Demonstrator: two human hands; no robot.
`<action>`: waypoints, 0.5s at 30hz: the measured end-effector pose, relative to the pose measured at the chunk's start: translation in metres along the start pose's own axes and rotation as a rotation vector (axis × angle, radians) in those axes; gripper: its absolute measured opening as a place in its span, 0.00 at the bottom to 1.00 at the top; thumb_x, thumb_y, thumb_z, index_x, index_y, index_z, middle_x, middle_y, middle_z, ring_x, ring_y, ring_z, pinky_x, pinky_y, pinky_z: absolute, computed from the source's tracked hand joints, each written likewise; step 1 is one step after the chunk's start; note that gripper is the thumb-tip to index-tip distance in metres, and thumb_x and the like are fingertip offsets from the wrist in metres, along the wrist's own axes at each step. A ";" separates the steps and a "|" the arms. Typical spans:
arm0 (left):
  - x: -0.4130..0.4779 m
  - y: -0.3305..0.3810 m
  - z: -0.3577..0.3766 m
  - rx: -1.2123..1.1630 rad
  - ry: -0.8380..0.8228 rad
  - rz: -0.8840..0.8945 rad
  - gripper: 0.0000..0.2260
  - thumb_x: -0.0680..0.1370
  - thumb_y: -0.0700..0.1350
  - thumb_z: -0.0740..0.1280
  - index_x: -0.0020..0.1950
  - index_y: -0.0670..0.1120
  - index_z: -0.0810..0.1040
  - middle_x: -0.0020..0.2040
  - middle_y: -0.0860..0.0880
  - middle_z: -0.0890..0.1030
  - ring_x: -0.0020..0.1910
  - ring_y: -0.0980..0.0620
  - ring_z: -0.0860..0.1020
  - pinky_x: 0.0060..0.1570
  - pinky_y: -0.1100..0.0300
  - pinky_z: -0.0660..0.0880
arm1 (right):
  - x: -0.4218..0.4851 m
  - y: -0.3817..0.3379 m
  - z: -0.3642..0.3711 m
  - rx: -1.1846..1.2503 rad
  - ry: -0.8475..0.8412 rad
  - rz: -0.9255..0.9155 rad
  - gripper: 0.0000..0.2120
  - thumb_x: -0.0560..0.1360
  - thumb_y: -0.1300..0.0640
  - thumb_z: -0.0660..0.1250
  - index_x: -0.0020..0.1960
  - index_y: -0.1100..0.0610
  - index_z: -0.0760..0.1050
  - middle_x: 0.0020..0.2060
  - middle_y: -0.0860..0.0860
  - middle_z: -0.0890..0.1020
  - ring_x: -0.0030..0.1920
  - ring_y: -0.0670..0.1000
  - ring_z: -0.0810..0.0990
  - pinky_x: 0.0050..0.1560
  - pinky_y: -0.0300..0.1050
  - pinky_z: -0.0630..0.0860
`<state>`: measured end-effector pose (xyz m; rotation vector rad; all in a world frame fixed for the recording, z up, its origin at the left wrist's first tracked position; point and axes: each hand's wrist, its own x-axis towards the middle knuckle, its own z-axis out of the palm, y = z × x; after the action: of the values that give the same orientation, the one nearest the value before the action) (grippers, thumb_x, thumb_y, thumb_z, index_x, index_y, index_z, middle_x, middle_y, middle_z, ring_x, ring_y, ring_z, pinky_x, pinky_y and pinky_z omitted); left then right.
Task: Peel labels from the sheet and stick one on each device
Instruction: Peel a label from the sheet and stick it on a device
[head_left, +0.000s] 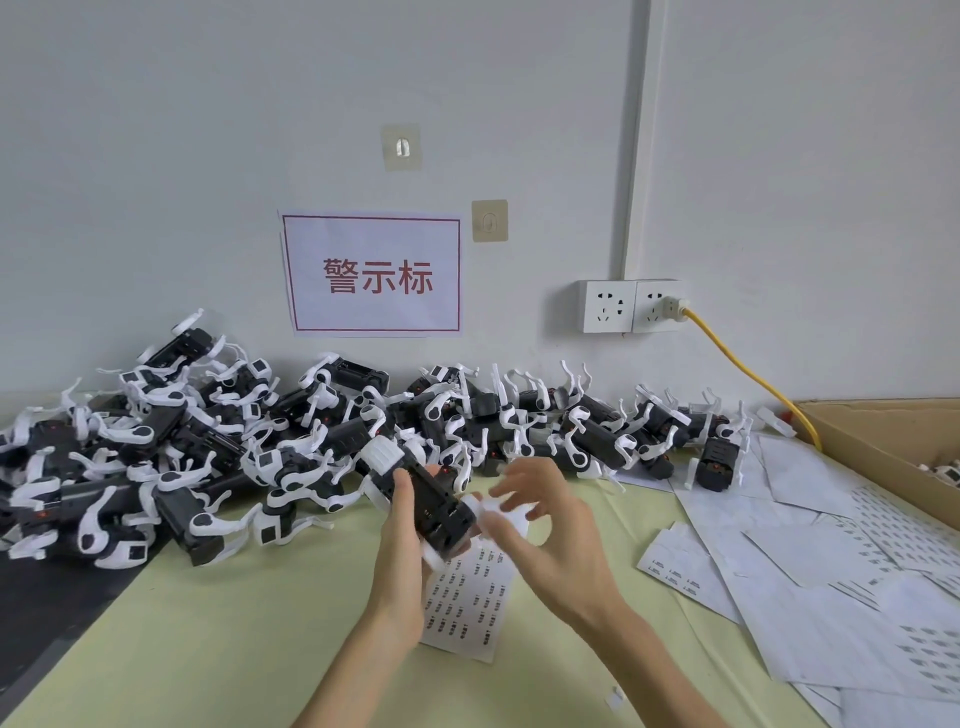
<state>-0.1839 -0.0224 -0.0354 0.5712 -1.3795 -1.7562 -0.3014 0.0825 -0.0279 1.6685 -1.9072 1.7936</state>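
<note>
The left hand (402, 540) has its grip wrapped around a black-and-white device (426, 493), held above the tabletop (234, 623). Just right of that grip, the right hand (545, 525) touches the device's near end, fingers loosely spread; blur hides any label. Beneath both grips lies the label sheet (467, 608); beyond them, a pile of devices (208, 441).

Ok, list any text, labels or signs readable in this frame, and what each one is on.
"警示标": red characters on the white paper sign taped to the wall.
Label sheet under the hands: rows of small print, too small to read.
Loose sheets at the right: small printed marks, too blurred to read.
Device held in the left hand: no readable text.
</note>
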 end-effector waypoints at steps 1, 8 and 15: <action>0.000 0.000 -0.001 -0.022 -0.016 -0.021 0.37 0.76 0.72 0.51 0.68 0.46 0.80 0.59 0.40 0.85 0.57 0.43 0.82 0.61 0.50 0.73 | -0.002 0.000 0.002 -0.002 -0.083 0.016 0.25 0.71 0.41 0.73 0.64 0.40 0.67 0.53 0.36 0.81 0.56 0.43 0.80 0.53 0.34 0.73; -0.001 0.000 0.001 -0.061 -0.229 -0.080 0.37 0.82 0.68 0.42 0.74 0.46 0.75 0.68 0.41 0.80 0.69 0.41 0.78 0.73 0.42 0.67 | -0.007 0.008 0.015 -0.017 -0.087 0.102 0.44 0.69 0.38 0.76 0.76 0.35 0.52 0.62 0.29 0.71 0.64 0.35 0.73 0.59 0.27 0.70; -0.005 -0.001 0.004 0.260 -0.154 -0.003 0.17 0.86 0.48 0.58 0.56 0.59 0.86 0.59 0.66 0.83 0.63 0.68 0.76 0.66 0.59 0.70 | -0.001 0.002 0.006 0.154 0.181 0.151 0.44 0.64 0.37 0.78 0.73 0.39 0.60 0.58 0.41 0.80 0.59 0.41 0.81 0.58 0.38 0.79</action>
<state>-0.1840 -0.0157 -0.0359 0.5856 -1.7312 -1.6620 -0.2984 0.0782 -0.0315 1.3768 -1.9070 2.1164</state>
